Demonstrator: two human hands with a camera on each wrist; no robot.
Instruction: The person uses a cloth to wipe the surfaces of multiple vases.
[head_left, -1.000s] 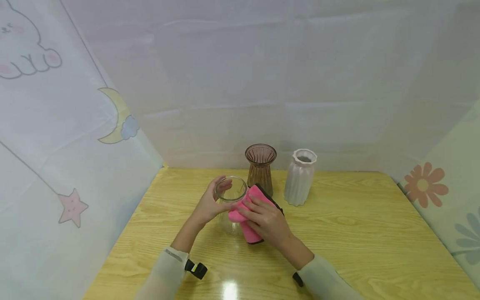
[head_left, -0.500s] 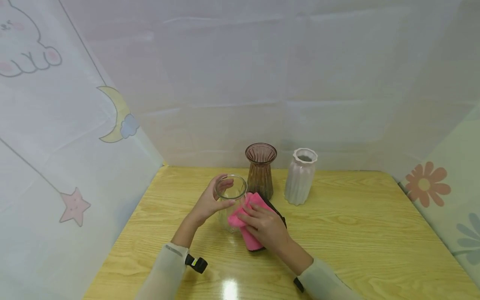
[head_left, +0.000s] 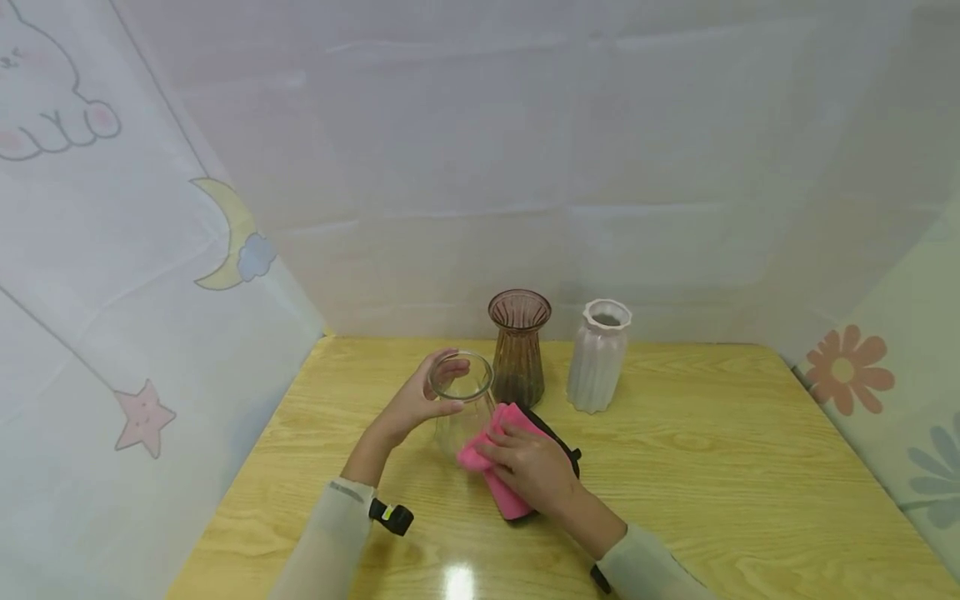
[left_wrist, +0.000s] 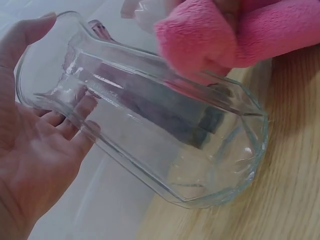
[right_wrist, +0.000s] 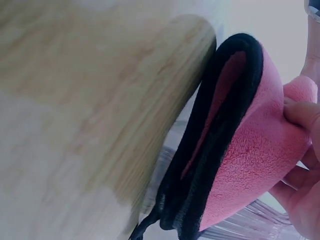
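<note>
A clear glass vase (head_left: 450,425) with a flared round mouth stands at the middle of the wooden table. My left hand (head_left: 416,404) grips it round the neck, thumb on the near side and fingers behind. In the left wrist view the faceted body of the glass vase (left_wrist: 165,135) shows through to its base. My right hand (head_left: 534,467) holds a folded pink cloth (head_left: 510,496) with black edging and presses a bunched part against the vase's right side. The right wrist view shows the cloth (right_wrist: 255,155) pinched between thumb and fingers, its black-edged fold hanging away from the palm.
Behind the cloth stands a purple-brown ribbed glass vase (head_left: 519,350) with a wide rim. To its right is a white fluted vase (head_left: 597,358). The wooden table (head_left: 712,467) ends at a pale curtain (head_left: 600,167) at the back.
My right hand has slid the pink cloth down the vase's side, slightly toward me. The left hand keeps its hold on the neck, and the other two vases stay in place.
</note>
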